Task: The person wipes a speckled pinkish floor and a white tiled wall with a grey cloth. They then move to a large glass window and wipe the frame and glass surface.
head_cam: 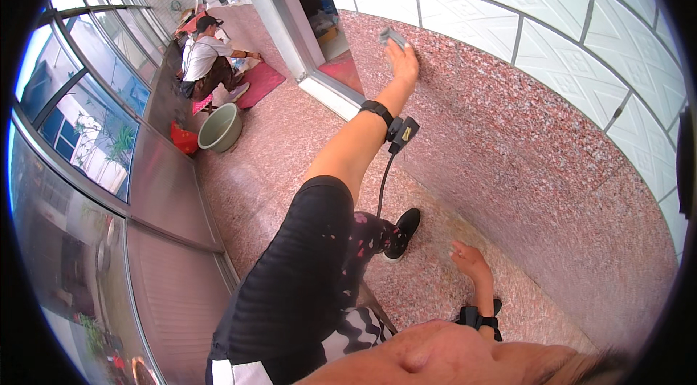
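My left hand point(403, 61) is stretched out to the pink speckled stone wall panel point(523, 129), its fingers on a small grey cloth point(393, 36) near the panel's upper edge, beside a doorway. A black strap with a small device and cable is around that wrist. Lower down, my right hand point(472, 262) hangs beside the wall with loosely bent fingers, and nothing shows in it; that wrist also wears a black strap. A black shoe point(405, 232) stands on the speckled floor between the hands.
White patterned tiles point(544, 14) lie above the stone panel. A metal door frame point(277, 14) borders the doorway. Farther off, a person point(209, 58) in a cap crouches by a red mat point(264, 85), near a green-grey basin point(220, 126) and a red bag point(184, 137). Windows point(92, 134) line the left side.
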The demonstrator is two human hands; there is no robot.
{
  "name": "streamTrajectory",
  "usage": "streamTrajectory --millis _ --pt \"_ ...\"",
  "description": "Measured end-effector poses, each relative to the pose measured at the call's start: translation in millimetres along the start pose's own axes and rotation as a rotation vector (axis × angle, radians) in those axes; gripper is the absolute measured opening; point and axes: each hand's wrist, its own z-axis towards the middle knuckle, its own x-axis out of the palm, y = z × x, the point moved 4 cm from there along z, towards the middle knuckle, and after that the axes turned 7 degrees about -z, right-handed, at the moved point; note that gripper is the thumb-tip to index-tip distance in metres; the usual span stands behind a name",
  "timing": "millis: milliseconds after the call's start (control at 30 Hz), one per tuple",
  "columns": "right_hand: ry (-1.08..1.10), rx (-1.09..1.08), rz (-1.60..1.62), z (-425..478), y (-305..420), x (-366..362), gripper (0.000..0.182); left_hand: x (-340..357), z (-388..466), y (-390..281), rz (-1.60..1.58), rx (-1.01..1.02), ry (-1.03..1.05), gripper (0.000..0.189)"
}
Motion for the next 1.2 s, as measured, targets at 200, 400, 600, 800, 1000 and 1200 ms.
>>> streamTrajectory --millis 200,400,600,800,1000,1200 --pt "0.061 0.08 -0.091 11 -9 8 0.055 41 -76 -58 0.245 0.304 0.156 0.066" --pt "0.05 -0.003 -0.202 4 -1 12 0.051 89 -180 -112 0.548 0.63 0.5 0.062" --pt "-0.098 -0.086 -0.24 -31 10 -18 0.044 152 -254 -130 0.532 1.188 0.704 0.059" --pt "-0.357 -0.211 -0.215 -42 -2 -6 0.044 192 -300 -148 0.721 1.442 0.858 0.063" --pt "-0.238 -0.045 -0.219 -67 31 -38 0.04 250 -378 -182 0.696 1.682 1.081 0.061" --pt "-0.291 -0.017 -0.252 -79 24 -45 0.038 295 -424 -226 0.675 2.013 1.134 0.064"
